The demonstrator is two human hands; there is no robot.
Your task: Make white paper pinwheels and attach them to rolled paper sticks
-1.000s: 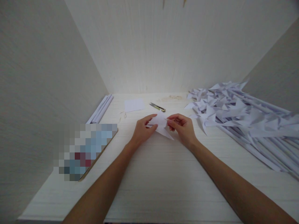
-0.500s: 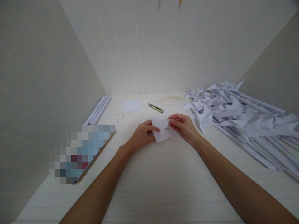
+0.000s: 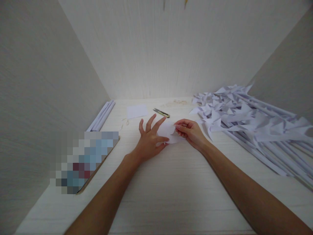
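Note:
A small white sheet of paper is between my hands, with a curled flap at its right side. My left hand pinches the near left edge of the paper between thumb and index finger, its other fingers spread and raised. From the right, my right hand grips the folded-up part of the sheet in its closed fingertips. Just beyond the paper lies a pair of thread snips, its blades pointing left.
Another white sheet lies at the back. Rolled paper sticks rest by the left wall, behind a blurred-out device. On the right is a heap of white paper pinwheels on sticks. Walls enclose the table.
My left hand has lifted and spread its outer fingers, and its thumb and index finger now pinch the near corner of the paper. My right hand keeps its grip. The view has shifted slightly.

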